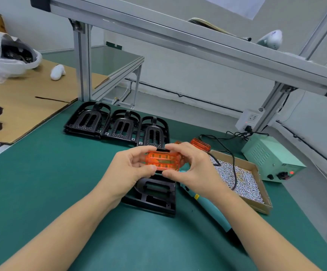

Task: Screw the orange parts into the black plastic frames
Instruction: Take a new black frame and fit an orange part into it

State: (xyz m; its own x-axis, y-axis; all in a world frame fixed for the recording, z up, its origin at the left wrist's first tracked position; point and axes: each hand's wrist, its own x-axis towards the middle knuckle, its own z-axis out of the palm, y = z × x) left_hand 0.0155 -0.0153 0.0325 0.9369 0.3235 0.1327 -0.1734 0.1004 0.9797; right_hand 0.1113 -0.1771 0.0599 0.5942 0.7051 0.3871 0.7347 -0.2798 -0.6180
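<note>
Three black frames [117, 124] lie in a row at the back of the green mat [41, 182]. Nearer, the left hand [128, 169] and right hand [192, 165] both pinch one orange part [162, 160] by its ends — held above another frame [154, 194]. Further right sit spare orange parts [199, 144], a screw tray [256, 192] and a power box [270, 159].

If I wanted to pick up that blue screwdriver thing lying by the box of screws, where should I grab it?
Probably round the thick middle of the teal electric screwdriver, coming down from above on its right side. It lies flat on the green mat, partly under the right hand, with its black cord looping over the cardboard tray of screws.
</note>
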